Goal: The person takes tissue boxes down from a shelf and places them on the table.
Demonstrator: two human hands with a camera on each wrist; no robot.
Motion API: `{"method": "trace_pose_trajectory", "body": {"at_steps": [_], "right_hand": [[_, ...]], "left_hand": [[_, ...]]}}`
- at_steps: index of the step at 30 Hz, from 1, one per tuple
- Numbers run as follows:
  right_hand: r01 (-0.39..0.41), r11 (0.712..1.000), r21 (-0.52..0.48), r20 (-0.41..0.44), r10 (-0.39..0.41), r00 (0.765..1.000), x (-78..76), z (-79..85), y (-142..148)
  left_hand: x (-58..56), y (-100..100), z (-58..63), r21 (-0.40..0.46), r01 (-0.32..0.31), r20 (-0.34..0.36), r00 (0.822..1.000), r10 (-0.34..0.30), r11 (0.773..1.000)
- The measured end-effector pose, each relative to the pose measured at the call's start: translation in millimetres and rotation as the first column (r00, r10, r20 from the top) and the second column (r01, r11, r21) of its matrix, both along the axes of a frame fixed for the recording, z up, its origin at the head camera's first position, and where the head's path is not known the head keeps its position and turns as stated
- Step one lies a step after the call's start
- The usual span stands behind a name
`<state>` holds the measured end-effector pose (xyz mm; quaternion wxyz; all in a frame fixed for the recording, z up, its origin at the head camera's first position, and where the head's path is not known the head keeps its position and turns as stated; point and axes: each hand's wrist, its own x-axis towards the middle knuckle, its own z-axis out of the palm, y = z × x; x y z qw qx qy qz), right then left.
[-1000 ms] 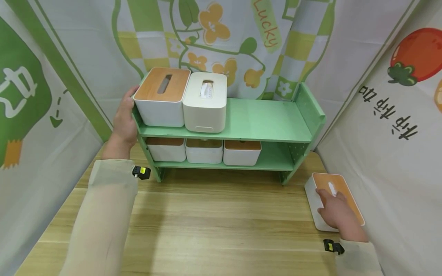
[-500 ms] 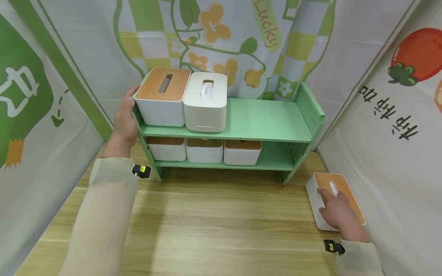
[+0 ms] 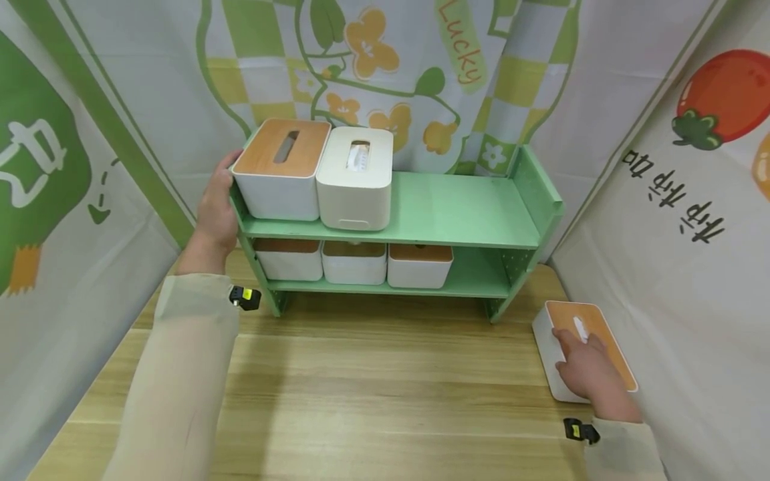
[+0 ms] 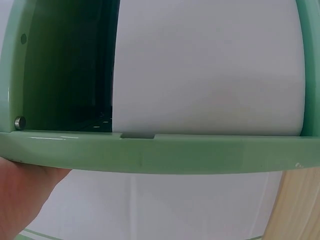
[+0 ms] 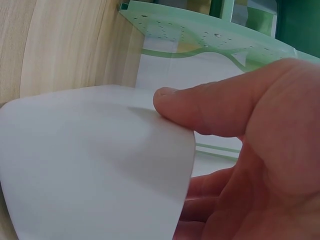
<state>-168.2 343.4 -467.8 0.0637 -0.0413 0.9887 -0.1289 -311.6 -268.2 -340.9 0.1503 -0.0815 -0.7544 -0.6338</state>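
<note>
At the right, a tissue box (image 3: 544, 364) with white walls and a wood-coloured lid stands on the table. My right hand (image 3: 589, 367) grips it from above, fingers on the lid by the slot. In the right wrist view the thumb presses the box's white wall (image 5: 90, 165) near its edge. My left hand (image 3: 216, 210) rests against the outer left side of a green two-tier shelf (image 3: 463, 207); some fingers are hidden behind the side panel. Beside it on the top tier sit a wood-lidded tissue box (image 3: 277, 194) and a cream tissue box (image 3: 355, 200).
The lower tier holds three white boxes with wooden lids, among them a right-hand box (image 3: 419, 274). The wooden table (image 3: 385, 387) spreads in front of the shelf. A printed cloth wall (image 3: 650, 267) rises close beside the right tissue box.
Hands and boxes hold nearly the same places. The whole view shifts by a few pixels.
</note>
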Motion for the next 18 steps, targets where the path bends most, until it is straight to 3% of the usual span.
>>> {"method": "trace_pose_trajectory", "body": {"at_steps": [18], "right_hand": [[0.023, 1.0, 0.002, 0.003, -0.023, 1.0, -1.8, -4.8, 0.7]], "left_hand": [[2.2, 3.8, -0.6, 0.02, 0.007, -0.019, 1.0, -0.007, 1.0]]}}
